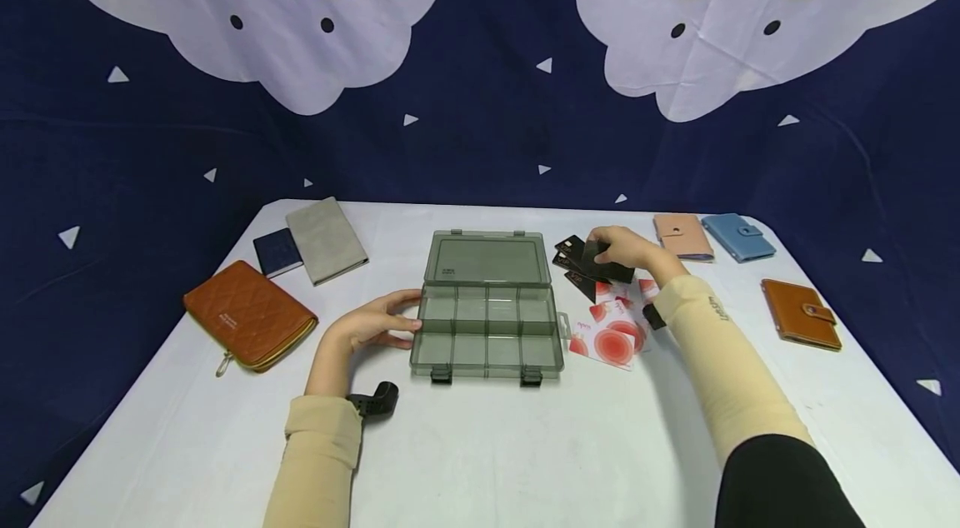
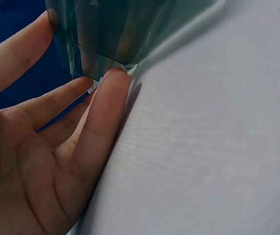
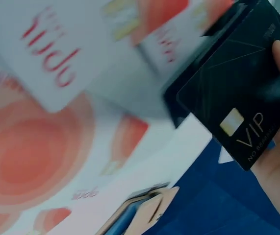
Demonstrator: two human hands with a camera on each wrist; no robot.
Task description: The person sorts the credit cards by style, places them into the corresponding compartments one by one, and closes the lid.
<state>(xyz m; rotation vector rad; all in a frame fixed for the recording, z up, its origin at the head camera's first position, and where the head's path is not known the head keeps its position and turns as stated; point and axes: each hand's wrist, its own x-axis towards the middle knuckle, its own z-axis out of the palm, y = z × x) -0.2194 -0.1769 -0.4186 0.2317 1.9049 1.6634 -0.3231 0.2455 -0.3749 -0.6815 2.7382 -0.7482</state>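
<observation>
A translucent grey-green divided plastic box (image 1: pixel 486 358) lies on the white table with its lid (image 1: pixel 487 260) folded back. My left hand (image 1: pixel 377 321) touches the box's left side, fingers spread and mostly straight; the left wrist view shows the fingertips (image 2: pixel 111 83) against its wall. To the right of the box, my right hand (image 1: pixel 624 246) pinches a black card (image 3: pixel 238 93) marked VIP, thumb on its face. Other black cards (image 1: pixel 579 285) lie by that hand. White-and-red patterned cards (image 1: pixel 613 338) are spread nearer the front.
On the left lie a brown quilted zip wallet (image 1: pixel 251 316), a navy booklet (image 1: pixel 277 251) and a grey notebook (image 1: pixel 327 241). A pink wallet (image 1: pixel 681 235), a blue wallet (image 1: pixel 738 236) and a brown snap wallet (image 1: pixel 799 313) lie on the right. A patterned dark-blue cloth (image 1: pixel 480 136) hangs behind.
</observation>
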